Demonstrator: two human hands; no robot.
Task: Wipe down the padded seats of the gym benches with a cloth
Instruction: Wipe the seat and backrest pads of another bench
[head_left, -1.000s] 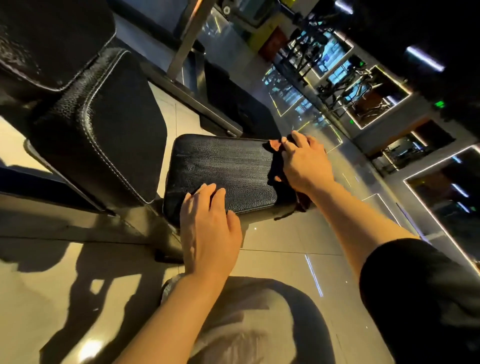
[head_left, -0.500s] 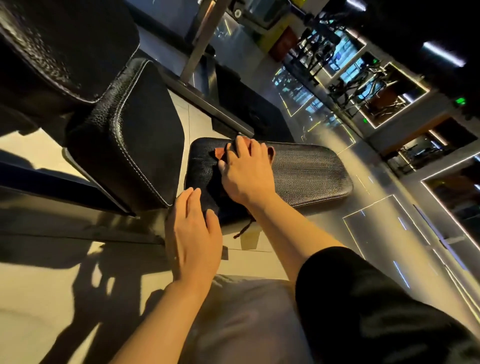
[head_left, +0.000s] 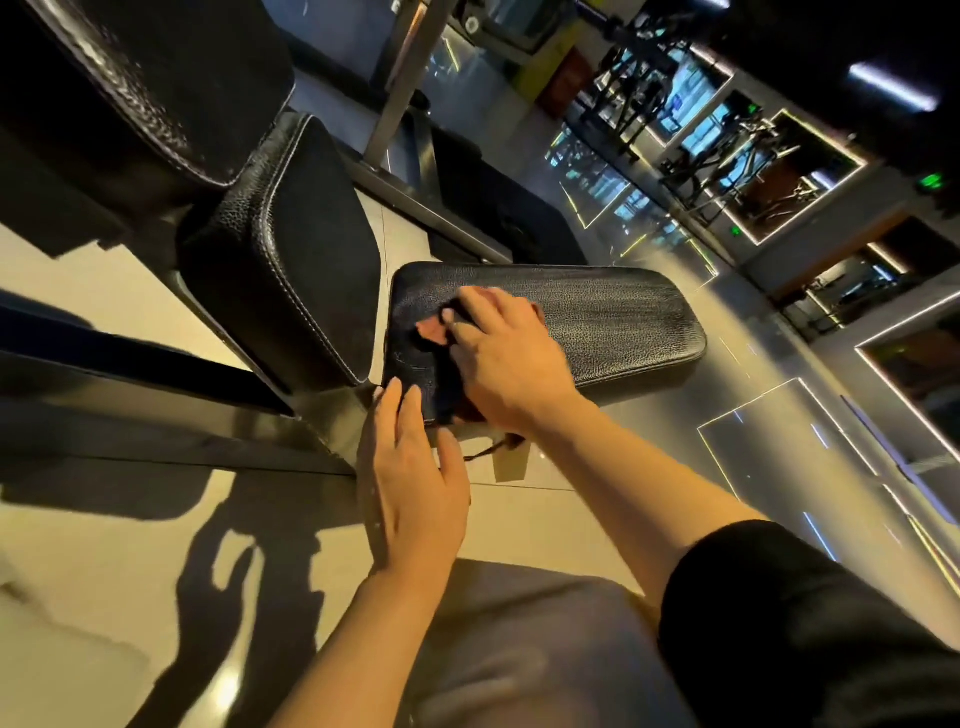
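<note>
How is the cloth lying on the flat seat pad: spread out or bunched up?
Bunched up. The cloth sits crumpled under the right hand on the seat pad, one strip dangling off the near edge.

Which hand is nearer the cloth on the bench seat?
Right. The right hand lies flat on the cloth, pressing it onto the seat pad. The left hand rests at the pad's near corner, fingertips on the edge, beside the cloth.

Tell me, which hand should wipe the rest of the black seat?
The right hand, probably. It already presses the cloth flat on the seat pad, with unwiped pad stretching away beside it. The left hand holds no cloth and only rests its fingertips on the pad's near edge.
</note>
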